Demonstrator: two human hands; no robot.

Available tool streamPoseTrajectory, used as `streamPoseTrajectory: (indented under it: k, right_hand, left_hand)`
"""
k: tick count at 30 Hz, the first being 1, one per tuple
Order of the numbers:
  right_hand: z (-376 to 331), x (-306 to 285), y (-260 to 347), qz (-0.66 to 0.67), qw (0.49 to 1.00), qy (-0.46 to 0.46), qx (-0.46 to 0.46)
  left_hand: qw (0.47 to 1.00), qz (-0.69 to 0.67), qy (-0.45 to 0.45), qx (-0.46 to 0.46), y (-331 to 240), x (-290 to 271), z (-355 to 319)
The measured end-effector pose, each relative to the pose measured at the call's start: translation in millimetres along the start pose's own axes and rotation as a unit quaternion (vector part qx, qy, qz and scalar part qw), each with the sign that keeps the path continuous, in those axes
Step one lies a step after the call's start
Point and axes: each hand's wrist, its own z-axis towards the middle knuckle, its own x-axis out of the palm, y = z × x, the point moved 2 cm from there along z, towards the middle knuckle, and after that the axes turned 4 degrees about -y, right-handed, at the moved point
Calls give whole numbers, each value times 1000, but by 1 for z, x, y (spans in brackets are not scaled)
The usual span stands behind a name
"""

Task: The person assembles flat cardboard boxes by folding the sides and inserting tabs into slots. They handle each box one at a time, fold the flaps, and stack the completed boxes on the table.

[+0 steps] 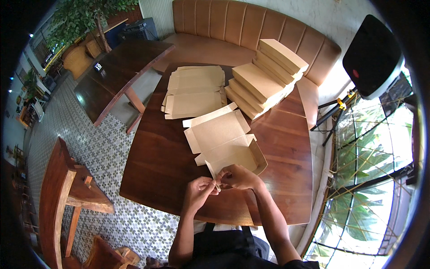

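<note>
The left hand (201,186) and right hand (237,177) both pinch the open box (218,131) at its near left corner, on the brown table (289,179). Press the fold gently, keeping the corner straight.

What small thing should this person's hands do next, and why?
Probably press the near-left corner of the half-folded brown cardboard box into place: the left hand and right hand meet there, while its right wall already stands and its lid lies open.
</note>
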Motion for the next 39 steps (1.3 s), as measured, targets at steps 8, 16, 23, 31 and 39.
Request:
streamPoseTrajectory:
  k: [8,16,23,31,39]
  right_hand:
    - [4,13,-3,108,993,-44,10]
    - [-4,29,4,-121,952,-251,-123]
    - [-26,-51,-28,-110,866,-480,-88]
    - [-31,-64,-57,-67,901,-428,-7]
    - [-75,-22,-38,-72,895,-435,-71]
  left_hand:
    - [996,62,-54,31,-15,2,0]
    - [969,204,-129,59,-14,5,0]
    - [934,284,-174,132,-25,13,10]
    - [825,465,-220,232,-59,22,14]
    - [890,401,78,203,-90,82,90]
